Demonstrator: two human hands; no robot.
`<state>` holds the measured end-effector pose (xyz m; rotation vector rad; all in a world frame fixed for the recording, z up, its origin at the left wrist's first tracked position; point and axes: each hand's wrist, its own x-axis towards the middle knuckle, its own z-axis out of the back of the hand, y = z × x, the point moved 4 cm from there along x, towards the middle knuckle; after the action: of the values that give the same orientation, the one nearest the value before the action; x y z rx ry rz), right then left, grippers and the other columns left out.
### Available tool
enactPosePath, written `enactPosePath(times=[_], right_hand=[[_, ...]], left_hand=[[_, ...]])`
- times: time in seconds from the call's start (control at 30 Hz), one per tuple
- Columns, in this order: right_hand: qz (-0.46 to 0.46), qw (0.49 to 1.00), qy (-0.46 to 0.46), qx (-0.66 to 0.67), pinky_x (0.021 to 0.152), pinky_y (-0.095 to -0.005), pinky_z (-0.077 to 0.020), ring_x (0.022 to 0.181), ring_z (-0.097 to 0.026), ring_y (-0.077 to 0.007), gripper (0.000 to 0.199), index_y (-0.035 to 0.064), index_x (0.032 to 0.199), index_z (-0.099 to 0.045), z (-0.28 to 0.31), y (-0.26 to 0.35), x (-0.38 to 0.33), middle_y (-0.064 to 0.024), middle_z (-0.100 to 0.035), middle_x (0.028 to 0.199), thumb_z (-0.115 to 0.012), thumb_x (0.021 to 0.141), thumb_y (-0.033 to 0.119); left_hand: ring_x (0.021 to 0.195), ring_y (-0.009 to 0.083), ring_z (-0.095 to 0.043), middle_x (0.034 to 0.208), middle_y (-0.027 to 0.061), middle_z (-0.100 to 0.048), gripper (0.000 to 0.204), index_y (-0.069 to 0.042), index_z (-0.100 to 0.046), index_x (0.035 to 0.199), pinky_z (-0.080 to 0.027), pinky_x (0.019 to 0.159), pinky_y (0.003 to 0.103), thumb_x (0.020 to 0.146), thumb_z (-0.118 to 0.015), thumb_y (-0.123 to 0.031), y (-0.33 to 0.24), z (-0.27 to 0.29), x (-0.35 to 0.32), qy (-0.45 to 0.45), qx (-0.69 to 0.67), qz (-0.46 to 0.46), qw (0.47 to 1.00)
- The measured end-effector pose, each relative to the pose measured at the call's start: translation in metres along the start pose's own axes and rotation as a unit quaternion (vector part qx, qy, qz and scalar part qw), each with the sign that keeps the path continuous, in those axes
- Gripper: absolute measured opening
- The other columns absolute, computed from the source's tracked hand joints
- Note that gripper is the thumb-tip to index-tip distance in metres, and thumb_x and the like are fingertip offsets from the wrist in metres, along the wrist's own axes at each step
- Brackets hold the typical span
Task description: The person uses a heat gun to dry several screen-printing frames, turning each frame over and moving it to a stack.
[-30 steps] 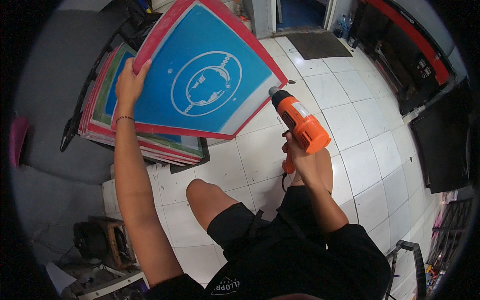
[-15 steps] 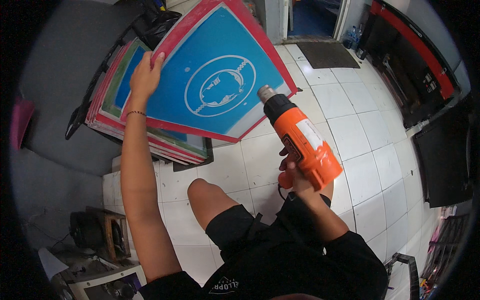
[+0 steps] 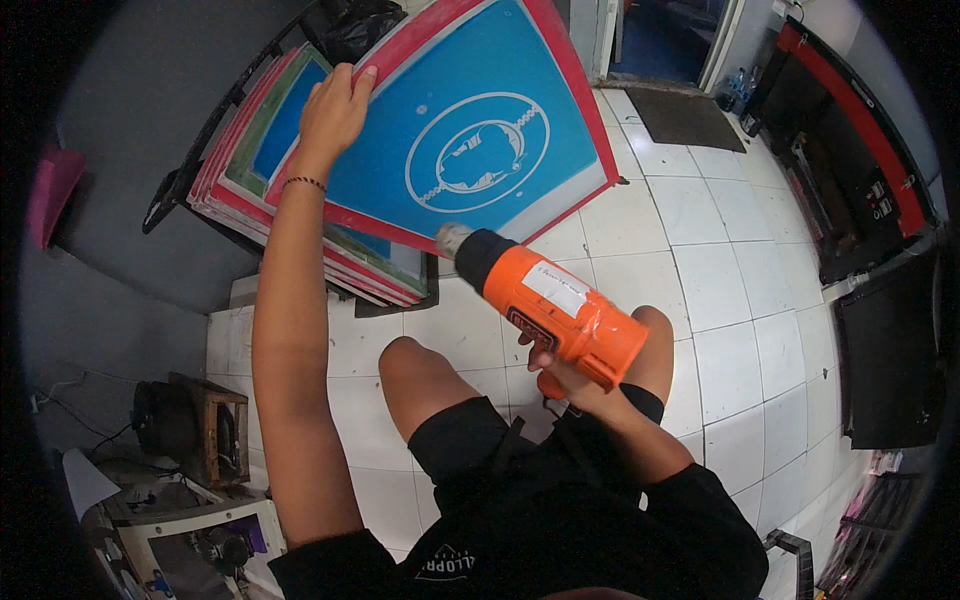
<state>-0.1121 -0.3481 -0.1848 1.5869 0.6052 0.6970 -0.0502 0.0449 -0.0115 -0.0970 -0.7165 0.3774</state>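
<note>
With its fingers hooked over the upper left edge, my left hand (image 3: 334, 115) grips a screen printing frame (image 3: 375, 150). The frame has a red border and blue mesh with a pale round design in it. It leans out from a stack of similar frames (image 3: 245, 160). My right hand (image 3: 560, 375) is closed on the handle of an orange heat gun (image 3: 550, 300). The gun's metal nozzle points up and left, at the frame's lower edge in this view; whether it touches cannot be told. The handle is partly hidden behind the gun's body.
A black rack (image 3: 180, 195) holds the stacked frames against the grey wall. White floor tiles (image 3: 690, 240) spread to the right. A dark mat (image 3: 685, 120) lies before the doorway. A red and black cabinet (image 3: 850, 130) stands at the right, and a black round device (image 3: 165, 418) at lower left.
The heat gun has swung left and tilted, its nozzle moving from the frame's right corner toward its lower edge. My left hand keeps its grip on the frame; the view has shifted slightly.
</note>
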Motion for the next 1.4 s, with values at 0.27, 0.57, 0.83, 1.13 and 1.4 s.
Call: enactPosePath(times=[0.27,0.57,0.83,1.13,1.4], right_hand=[[-0.132,0.975,-0.171,0.052,0.057,-0.0288,-0.0513,0.065,-0.059,-0.0129,0.036,0.0022,0.119,-0.048,0.02,-0.071,-0.003,-0.0056,-0.059,0.09,-0.064,0.094,0.022],[-0.181,0.963,-0.183,0.076,0.056,-0.0285,-0.0515,0.062,-0.059,-0.0126,0.041,0.0004,0.117,-0.049,0.068,-0.152,0.025,-0.0064,-0.059,0.088,-0.063,0.095,0.032],[-0.145,0.968,-0.188,0.087,0.052,-0.0282,-0.0496,0.057,-0.058,-0.012,0.034,0.0006,0.11,-0.052,0.069,-0.147,0.034,-0.0052,-0.059,0.083,-0.065,0.093,0.027],[-0.057,0.935,-0.348,-0.017,0.051,-0.0287,-0.0455,0.059,-0.058,-0.0128,0.026,0.0017,0.102,-0.057,0.143,-0.098,0.06,-0.0046,-0.061,0.08,-0.067,0.092,0.024],[0.023,0.908,-0.418,-0.005,0.05,-0.028,-0.0451,0.059,-0.058,-0.0116,0.024,0.003,0.102,-0.059,0.184,-0.055,0.041,-0.004,-0.061,0.077,-0.065,0.093,0.025]], left_hand=[[0.101,0.0469,-0.056,0.112,0.0264,-0.063,0.05,0.002,-0.056,0.102,-0.043,0.091,0.051,0.099,-0.041,-0.046,0.0,-0.003,-0.001,0.018,0.021,-0.007,1.0],[0.112,0.0443,-0.055,0.12,0.0266,-0.061,0.055,0.002,-0.055,0.116,-0.042,0.096,0.049,0.1,-0.039,-0.048,-0.009,0.003,-0.006,0.034,0.02,0.043,0.998],[0.107,0.0454,-0.055,0.117,0.0288,-0.06,0.052,0.004,-0.056,0.113,-0.041,0.094,0.048,0.101,-0.038,-0.044,-0.006,0.012,-0.006,0.07,0.007,0.044,0.997],[0.092,0.0424,-0.063,0.104,0.0278,-0.064,0.045,-0.002,-0.056,0.123,-0.048,0.082,0.046,0.101,-0.045,-0.039,-0.035,0.045,0.001,0.227,0.035,-0.035,0.973],[0.08,0.0364,-0.065,0.095,0.0203,-0.067,0.043,-0.011,-0.049,0.138,-0.049,0.074,0.046,0.097,-0.051,-0.023,-0.117,0.063,-0.034,0.214,-0.031,-0.279,0.936]])
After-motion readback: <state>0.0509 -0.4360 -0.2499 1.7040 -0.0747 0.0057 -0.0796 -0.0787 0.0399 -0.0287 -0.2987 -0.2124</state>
